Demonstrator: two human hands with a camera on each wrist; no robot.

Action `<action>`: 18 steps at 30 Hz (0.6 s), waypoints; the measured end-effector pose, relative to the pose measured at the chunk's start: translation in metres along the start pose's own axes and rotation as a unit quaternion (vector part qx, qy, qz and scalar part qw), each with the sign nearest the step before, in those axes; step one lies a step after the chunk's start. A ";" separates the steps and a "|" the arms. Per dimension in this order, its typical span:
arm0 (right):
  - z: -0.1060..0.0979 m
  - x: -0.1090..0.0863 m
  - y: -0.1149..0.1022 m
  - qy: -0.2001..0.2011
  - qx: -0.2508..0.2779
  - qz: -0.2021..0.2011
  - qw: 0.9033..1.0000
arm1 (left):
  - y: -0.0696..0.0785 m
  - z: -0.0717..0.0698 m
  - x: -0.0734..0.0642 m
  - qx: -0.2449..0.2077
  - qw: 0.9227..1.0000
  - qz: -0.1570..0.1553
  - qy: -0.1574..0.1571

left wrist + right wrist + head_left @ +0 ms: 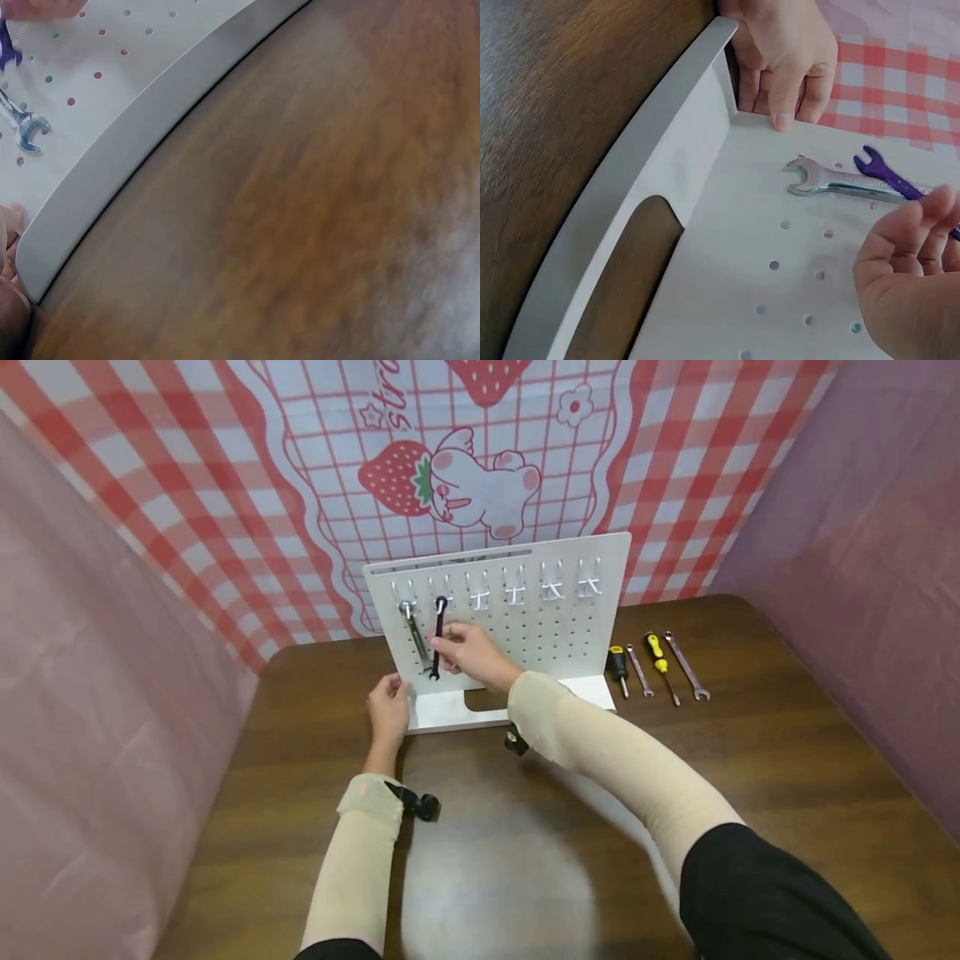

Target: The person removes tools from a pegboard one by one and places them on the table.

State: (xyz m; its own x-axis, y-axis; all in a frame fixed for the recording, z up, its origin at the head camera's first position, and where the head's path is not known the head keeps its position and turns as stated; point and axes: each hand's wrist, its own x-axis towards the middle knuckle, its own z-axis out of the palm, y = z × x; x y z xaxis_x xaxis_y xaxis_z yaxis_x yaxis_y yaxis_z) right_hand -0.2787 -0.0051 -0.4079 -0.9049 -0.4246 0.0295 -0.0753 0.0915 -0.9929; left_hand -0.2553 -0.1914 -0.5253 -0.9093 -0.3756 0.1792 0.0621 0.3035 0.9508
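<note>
A white pegboard stands upright on the table, with a row of clear hooks across its upper part. On the leftmost hook hangs a silver wrench. Beside it, at the second hook, is a dark purple wrench, its upper end overlapping the hook. My right hand pinches the purple wrench along its shaft; the open-ended jaw points down. My left hand grips the board's lower left edge, its thumb on the front face and the other fingers partly hidden behind in the right wrist view.
Right of the board lie a black-and-yellow screwdriver, a small wrench, a yellow screwdriver and a longer wrench on the brown wooden table. A checked cloth hangs behind, with pink curtains at both sides.
</note>
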 end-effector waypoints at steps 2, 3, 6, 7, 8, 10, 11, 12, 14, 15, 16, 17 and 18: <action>-0.001 -0.001 -0.002 0.004 -0.023 -0.016 1.000 | 0.001 -0.002 0.001 0.000 1.000 0.002 0.002; -0.002 -0.002 -0.003 0.004 -0.038 -0.024 0.999 | 0.002 -0.004 0.001 0.000 1.000 0.004 0.005; -0.007 -0.007 -0.008 -0.003 -0.083 -0.047 0.995 | 0.005 -0.007 0.002 -0.002 1.000 0.009 0.010; -0.008 -0.009 -0.010 -0.009 -0.093 -0.052 0.994 | 0.005 -0.008 0.002 -0.002 1.000 0.012 0.012; -0.009 -0.012 -0.012 -0.015 -0.098 -0.058 0.993 | 0.005 -0.009 0.003 -0.001 1.000 0.012 0.013; -0.010 -0.018 -0.015 -0.023 -0.105 -0.068 0.992 | 0.005 -0.009 0.003 0.000 1.000 0.015 0.013; -0.011 -0.020 -0.016 -0.027 -0.108 -0.074 0.991 | 0.004 -0.009 0.003 0.000 1.000 0.015 0.012; -0.012 -0.024 -0.017 -0.030 -0.112 -0.079 0.990 | 0.005 -0.009 0.002 0.003 1.000 0.016 0.011; -0.014 -0.031 -0.019 -0.033 -0.120 -0.089 0.988 | 0.004 -0.007 0.000 0.006 1.000 0.017 0.011; -0.016 -0.035 -0.018 -0.034 -0.124 -0.094 0.987 | 0.004 -0.007 -0.001 0.005 1.000 0.015 0.011; -0.017 -0.040 -0.018 -0.033 -0.129 -0.099 0.986 | 0.003 -0.005 -0.003 0.004 1.000 0.013 0.013; -0.019 -0.045 -0.017 -0.031 -0.131 -0.101 0.986 | 0.002 -0.004 -0.006 0.004 1.000 0.012 0.014; -0.021 -0.051 -0.017 -0.026 -0.133 -0.102 0.985 | 0.000 -0.002 -0.008 0.006 1.000 0.013 0.014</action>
State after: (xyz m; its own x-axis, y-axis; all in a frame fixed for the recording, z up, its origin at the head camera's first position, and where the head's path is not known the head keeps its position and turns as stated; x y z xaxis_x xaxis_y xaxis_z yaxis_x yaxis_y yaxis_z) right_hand -0.2406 0.0339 -0.3903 -0.8371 -0.5037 0.2133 -0.3674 0.2289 -0.9015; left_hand -0.2468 -0.1903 -0.5257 -0.8954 -0.3924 0.2106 0.0802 0.3229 0.9430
